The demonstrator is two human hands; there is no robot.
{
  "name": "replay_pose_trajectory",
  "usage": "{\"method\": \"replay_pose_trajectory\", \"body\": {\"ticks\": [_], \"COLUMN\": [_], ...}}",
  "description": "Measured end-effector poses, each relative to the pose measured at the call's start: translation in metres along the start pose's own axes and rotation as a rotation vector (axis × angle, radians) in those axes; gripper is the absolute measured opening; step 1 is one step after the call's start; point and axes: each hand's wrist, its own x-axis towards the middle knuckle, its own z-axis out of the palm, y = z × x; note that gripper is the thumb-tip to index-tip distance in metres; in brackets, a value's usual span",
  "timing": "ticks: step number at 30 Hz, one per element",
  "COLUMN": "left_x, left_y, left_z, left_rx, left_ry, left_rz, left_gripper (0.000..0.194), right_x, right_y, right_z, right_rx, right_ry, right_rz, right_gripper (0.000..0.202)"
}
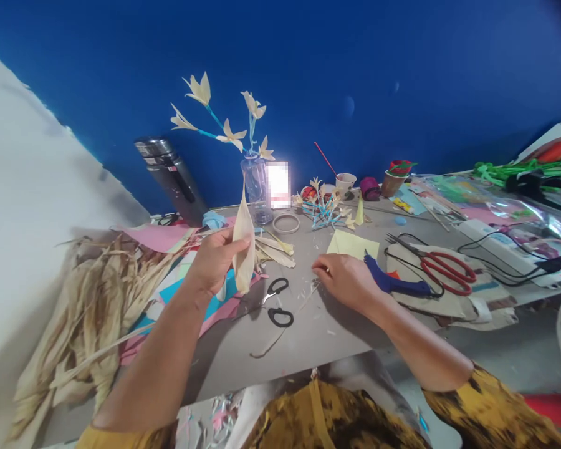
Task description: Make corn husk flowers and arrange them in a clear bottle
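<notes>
My left hand [215,259] is closed on a pale dried corn husk piece [244,243], pinching it upright between thumb and fingers. The piece is wide in the middle and pointed at the top. My right hand [343,277] rests low over the table with its fingers curled in; whether they hold anything is hidden. Just beyond it lies a yellow paper sheet [355,244], and a blue-handled glue gun [397,284] is at its right. Black-handled scissors [280,317] lie between my hands. More cut husk pieces [275,251] lie behind my left hand.
A glass vase [262,212] with husk flowers [199,89] stands at the back, beside a steel flask [172,181]. Dried husks [84,299] are heaped at left. Red-handled scissors [449,271], cables and a power strip [495,243] lie at right. A tape ring [286,224] sits mid-table.
</notes>
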Motion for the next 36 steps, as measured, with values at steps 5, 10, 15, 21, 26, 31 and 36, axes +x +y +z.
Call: {"method": "replay_pose_trajectory", "body": {"ticks": [5,10,15,21,26,31,36], "left_x": [-0.009,-0.017,-0.034,-0.051,-0.060,-0.070,-0.081], "left_y": [-0.003,-0.008,-0.008,-0.010,-0.015,-0.019,-0.015], "left_z": [-0.001,0.000,-0.020,-0.022,0.006,0.023,0.029], "left_rx": [-0.025,-0.042,-0.005,-0.055,-0.125,-0.226,-0.255], "left_ry": [-0.021,-0.039,0.030,0.056,-0.018,-0.013,-0.004], "left_rz": [-0.053,-0.054,-0.012,-0.020,-0.126,-0.150,-0.193], "left_gripper": [0.037,0.034,0.033,0.030,0.034,0.039,0.049], "right_x": [0.013,0.027,0.021,0.018,0.018,0.007,-0.009], "right_y": [-0.041,-0.054,-0.035,0.005,0.003,-0.003,-0.007], "right_z": [0.024,0.034,0.012,-0.003,0.009,0.011,0.021], "right_rx": [-0.091,-0.161,-0.188,0.235,1.034,1.631,1.752], "right_ry": [-0.113,-0.130,-0.076,0.114,-0.078,-0.386,-0.467], "right_rz": [-0.378,-0.480,-0.511,-0.139,0.038,0.035,0.090], "right_gripper": [0.017,0.013,0.021,0.019,0.036,0.042,0.042]}}
